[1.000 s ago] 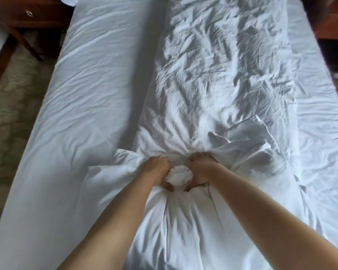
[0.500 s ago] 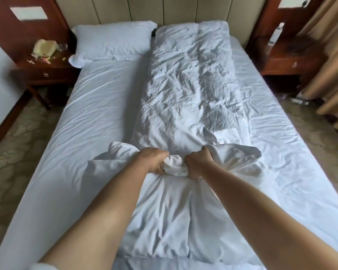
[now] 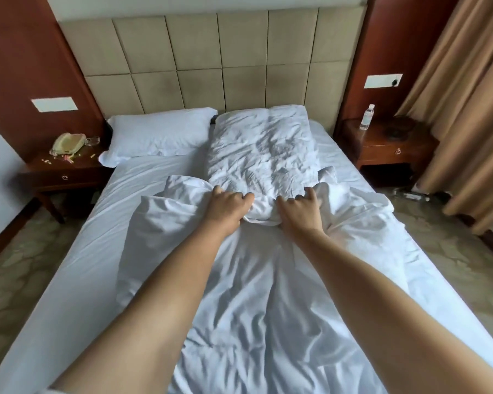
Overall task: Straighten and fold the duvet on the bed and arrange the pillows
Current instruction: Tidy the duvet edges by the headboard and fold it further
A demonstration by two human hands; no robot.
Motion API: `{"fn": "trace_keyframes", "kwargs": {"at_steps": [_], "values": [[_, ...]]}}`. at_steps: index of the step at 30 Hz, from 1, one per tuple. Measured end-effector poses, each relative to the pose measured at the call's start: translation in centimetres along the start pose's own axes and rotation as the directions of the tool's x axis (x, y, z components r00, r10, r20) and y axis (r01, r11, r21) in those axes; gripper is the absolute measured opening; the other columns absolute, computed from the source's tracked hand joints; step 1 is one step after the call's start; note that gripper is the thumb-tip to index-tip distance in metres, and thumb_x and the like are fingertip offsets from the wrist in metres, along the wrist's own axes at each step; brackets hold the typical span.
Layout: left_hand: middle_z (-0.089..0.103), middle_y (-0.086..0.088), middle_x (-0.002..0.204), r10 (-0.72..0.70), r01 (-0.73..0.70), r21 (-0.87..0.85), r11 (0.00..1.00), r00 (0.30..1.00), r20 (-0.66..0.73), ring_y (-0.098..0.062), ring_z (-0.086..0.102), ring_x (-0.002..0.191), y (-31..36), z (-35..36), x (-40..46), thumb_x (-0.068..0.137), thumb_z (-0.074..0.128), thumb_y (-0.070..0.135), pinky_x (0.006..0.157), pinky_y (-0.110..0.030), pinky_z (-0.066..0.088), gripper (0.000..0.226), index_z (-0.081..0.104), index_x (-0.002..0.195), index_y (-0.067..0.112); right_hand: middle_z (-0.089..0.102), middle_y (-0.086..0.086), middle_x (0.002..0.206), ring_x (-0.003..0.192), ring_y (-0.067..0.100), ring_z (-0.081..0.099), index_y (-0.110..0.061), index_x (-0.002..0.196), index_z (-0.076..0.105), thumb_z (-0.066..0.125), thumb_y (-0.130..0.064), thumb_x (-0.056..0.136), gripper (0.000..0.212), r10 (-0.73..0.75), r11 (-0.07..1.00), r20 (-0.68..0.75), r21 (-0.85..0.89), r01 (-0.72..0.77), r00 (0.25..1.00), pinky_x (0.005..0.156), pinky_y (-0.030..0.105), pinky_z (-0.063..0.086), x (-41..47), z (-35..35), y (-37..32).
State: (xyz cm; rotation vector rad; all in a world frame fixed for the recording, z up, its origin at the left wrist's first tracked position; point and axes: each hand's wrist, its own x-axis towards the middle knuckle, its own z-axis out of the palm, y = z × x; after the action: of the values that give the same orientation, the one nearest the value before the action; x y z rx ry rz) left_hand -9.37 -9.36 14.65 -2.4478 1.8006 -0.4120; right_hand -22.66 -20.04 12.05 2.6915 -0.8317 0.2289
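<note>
Gripping one white duvet (image 3: pixel 262 280) mid-bed, our left hand (image 3: pixel 225 209) and right hand (image 3: pixel 299 211) each have a grip clamped on its bunched fold. One pillow (image 3: pixel 157 136) lies far left; two nightstands flank the bed (image 3: pixel 77 265).

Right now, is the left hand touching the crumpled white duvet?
Touching: the head view shows the left hand with fingers curled into the crumpled white duvet.

Duvet (image 3: pixel 256 294) runs off the bottom edge.
</note>
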Motion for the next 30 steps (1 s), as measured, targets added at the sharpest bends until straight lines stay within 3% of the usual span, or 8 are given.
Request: {"fn": "trace_keyframes", "kwargs": {"at_steps": [4,9,12,15,19,22,26,30], "values": [[0.058,-0.001,0.048,0.085,-0.058,0.146,0.988,0.979,-0.183,-0.020,0.059,0.043,-2.2,0.9,5.2,0.035,0.066,-0.005,0.061,-0.033,0.048,0.039,0.062,0.067,0.016,0.054,0.003,0.038,0.042,0.019,0.058,-0.017,0.061,0.059,0.067,-0.012,0.046,0.018,0.030,1.000,-0.121,0.003,-0.030,0.992,0.087,0.038,0.031,5.4,1.1,1.1],[0.057,0.000,0.051,0.101,-0.051,0.200,0.978,0.963,-0.249,-0.021,0.059,0.046,-4.0,5.3,11.2,0.063,0.044,0.005,0.076,-0.048,0.054,0.027,0.068,0.071,0.016,0.058,0.002,0.045,0.047,0.019,0.060,-0.017,0.076,0.066,0.042,-0.017,0.067,0.026,0.147,0.989,-0.188,-0.001,-0.150,0.971,0.097,0.042,0.031,11.8,5.9,1.7],[0.066,-0.005,0.097,-0.020,0.036,0.091,0.995,0.985,-0.173,-0.023,0.064,0.093,-3.1,9.6,13.4,0.085,0.037,0.011,0.100,-0.066,0.035,0.038,0.065,0.110,0.017,0.069,0.010,0.088,0.092,0.026,0.065,-0.014,0.120,0.057,0.029,-0.011,0.083,0.047,0.225,0.974,-0.003,-0.026,-0.225,0.974,0.113,0.047,0.020,13.5,10.1,1.2],[0.012,-0.002,0.159,-0.121,0.132,-0.020,0.991,0.953,0.279,-0.020,0.008,0.147,-1.5,14.8,12.6,0.094,0.036,0.007,0.112,-0.062,-0.002,0.065,0.010,0.152,0.023,0.043,0.020,0.140,0.136,0.033,0.033,-0.011,0.146,0.028,0.024,-0.011,0.097,0.050,0.208,0.978,0.150,-0.001,-0.211,0.966,0.118,0.046,0.003,12.1,16.2,-0.1],[-0.006,0.003,0.161,-0.124,0.191,-0.097,0.977,0.873,0.472,-0.019,-0.008,0.148,-0.4,21.8,9.5,0.097,0.038,0.021,0.113,-0.061,-0.006,0.067,0.001,0.152,0.026,0.067,0.019,0.110,0.108,0.033,0.062,-0.004,0.108,0.070,0.031,-0.014,0.084,0.047,0.148,0.988,0.310,-0.016,-0.151,0.939,0.105,0.042,0.024,8.9,23.7,-3.1],[-0.003,0.005,0.161,-0.138,0.212,-0.127,0.969,0.890,0.434,-0.018,-0.005,0.148,0.0,24.8,7.9,0.099,0.029,0.027,0.114,-0.058,-0.005,0.057,0.007,0.152,0.028,0.069,0.015,0.105,0.101,0.032,0.065,-0.004,0.102,0.072,0.050,-0.013,0.078,0.034,0.114,0.993,0.347,-0.032,-0.109,0.931,0.101,0.039,0.024,8.7,27.7,-3.3],[0.013,0.004,0.160,-0.093,0.145,-0.147,0.978,0.946,0.311,-0.014,0.006,0.147,0.9,25.2,6.9,0.100,0.028,0.032,0.115,-0.054,0.001,0.051,0.022,0.150,0.026,0.071,0.021,0.094,0.086,0.037,0.070,0.002,0.093,0.074,0.039,-0.010,0.075,0.041,0.028,0.994,0.211,0.097,-0.049,0.977,0.094,0.041,0.032,7.8,30.4,-3.1],[0.068,0.001,0.112,0.055,-0.060,-0.287,0.956,0.998,-0.027,-0.018,0.061,0.112,1.5,24.7,5.4,0.085,0.037,0.025,0.104,-0.052,0.037,0.040,0.071,0.105,0.018,0.062,0.016,0.125,0.115,0.029,0.060,-0.003,0.121,0.064,0.019,-0.016,0.084,0.060,0.055,0.979,0.462,0.150,-0.139,0.885,0.105,0.039,0.025,7.9,27.7,-3.1]]}}
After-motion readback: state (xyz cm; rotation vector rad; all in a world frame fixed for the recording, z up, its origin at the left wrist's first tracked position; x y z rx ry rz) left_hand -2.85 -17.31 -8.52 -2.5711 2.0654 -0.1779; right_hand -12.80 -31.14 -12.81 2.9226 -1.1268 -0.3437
